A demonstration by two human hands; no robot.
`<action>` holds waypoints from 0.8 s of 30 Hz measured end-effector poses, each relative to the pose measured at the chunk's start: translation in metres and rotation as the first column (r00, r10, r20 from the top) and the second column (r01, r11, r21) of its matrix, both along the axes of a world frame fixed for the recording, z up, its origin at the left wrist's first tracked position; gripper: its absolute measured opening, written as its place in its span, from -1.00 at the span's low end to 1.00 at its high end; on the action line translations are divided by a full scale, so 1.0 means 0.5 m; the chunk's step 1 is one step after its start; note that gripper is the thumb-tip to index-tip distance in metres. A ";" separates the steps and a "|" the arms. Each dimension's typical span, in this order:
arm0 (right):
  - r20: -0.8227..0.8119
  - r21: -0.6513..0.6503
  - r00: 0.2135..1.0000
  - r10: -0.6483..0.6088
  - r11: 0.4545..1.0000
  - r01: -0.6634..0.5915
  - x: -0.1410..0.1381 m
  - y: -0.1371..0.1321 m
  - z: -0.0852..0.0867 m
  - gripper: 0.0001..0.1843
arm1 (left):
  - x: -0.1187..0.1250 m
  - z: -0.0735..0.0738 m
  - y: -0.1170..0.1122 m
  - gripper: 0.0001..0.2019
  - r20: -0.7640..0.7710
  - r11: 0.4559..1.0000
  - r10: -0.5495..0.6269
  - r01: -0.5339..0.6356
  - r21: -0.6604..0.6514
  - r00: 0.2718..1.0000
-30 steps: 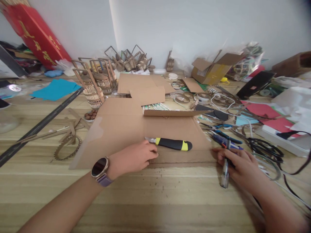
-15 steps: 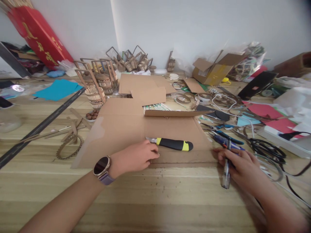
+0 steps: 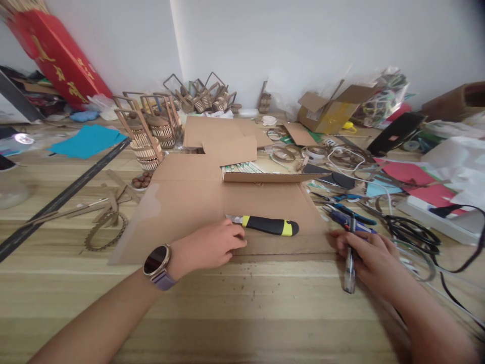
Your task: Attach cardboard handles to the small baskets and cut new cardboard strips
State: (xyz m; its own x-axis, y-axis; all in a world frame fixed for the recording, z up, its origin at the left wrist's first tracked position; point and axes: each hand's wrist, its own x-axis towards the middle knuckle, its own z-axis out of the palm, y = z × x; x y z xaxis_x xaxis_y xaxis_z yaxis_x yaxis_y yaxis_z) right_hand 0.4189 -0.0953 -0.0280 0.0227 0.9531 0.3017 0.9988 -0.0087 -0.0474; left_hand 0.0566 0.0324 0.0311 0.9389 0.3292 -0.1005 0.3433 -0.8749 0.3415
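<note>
A flattened brown cardboard sheet (image 3: pixel 189 197) lies on the wooden table (image 3: pixel 242 303). My left hand (image 3: pixel 210 245), a watch on its wrist, rests palm down on the sheet's near edge with its fingers curled together. Just beyond its fingertips lies a black and yellow utility knife (image 3: pixel 267 225), blade pointing left. My right hand (image 3: pixel 373 258) sits at the sheet's near right corner, closed around a pen (image 3: pixel 349 263) that points toward me.
Blue-handled pliers (image 3: pixel 346 215) and black cables (image 3: pixel 413 232) lie right of the sheet. An open flat box (image 3: pixel 265 174) sits behind it. Wooden baskets (image 3: pixel 151 131), blue paper (image 3: pixel 87 139), a long black bar (image 3: pixel 60 199), red sheets (image 3: pixel 417 179) and cardboard scraps crowd the rest.
Almost nothing has moved. The view shifted slightly, and both hands keep their places on the cardboard and the pen.
</note>
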 end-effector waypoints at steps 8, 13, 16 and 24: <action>0.002 -0.010 1.000 0.019 1.000 -0.019 -0.005 0.002 0.011 -0.84 | 0.000 0.000 0.002 -0.82 -0.045 1.000 0.004 -0.003 0.014 0.999; 0.006 0.003 1.000 0.025 1.000 -0.025 0.003 0.006 0.005 -0.85 | 0.004 0.002 0.011 -0.74 -0.100 0.996 -0.033 0.041 0.080 0.994; 0.023 0.007 0.999 0.046 0.999 -0.047 0.007 0.007 0.004 -0.83 | 0.018 0.013 0.021 -0.76 -0.182 0.991 -0.040 0.062 0.121 0.982; 0.049 0.059 0.994 0.096 0.993 -0.098 0.016 0.006 0.001 -0.82 | 0.062 0.039 0.038 -0.86 -0.300 0.946 -0.156 0.230 0.229 0.941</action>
